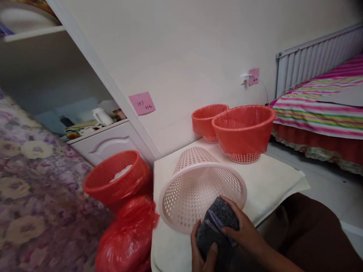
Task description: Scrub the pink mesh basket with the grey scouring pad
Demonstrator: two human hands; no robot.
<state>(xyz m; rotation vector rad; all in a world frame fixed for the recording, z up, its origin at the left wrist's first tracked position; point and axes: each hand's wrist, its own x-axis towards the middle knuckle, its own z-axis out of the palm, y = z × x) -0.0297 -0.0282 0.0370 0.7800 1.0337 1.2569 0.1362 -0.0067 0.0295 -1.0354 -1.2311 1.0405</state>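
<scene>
Both your hands clasp the roll (217,223), black, crinkled and glossy, at the table's (272,181) near edge, with your left hand (202,252) beneath and your right hand (244,231) over its side. Its long axis tilts up toward the pink basket (198,181), which lies sideways, mouth facing you. The pink wall note (141,102) bears handwritten digits, too small to read surely.

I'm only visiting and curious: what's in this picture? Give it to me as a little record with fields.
Hands: left hand and right hand both grip a dark bundle
Nearest thing: pale basket lying on its side on the white table, mouth toward the hands
Back of table: large basket and small basket, upright, with red liners
Floor, left: floor basket with a red liner, above a stuffed red bag
Wall: pink note
</scene>
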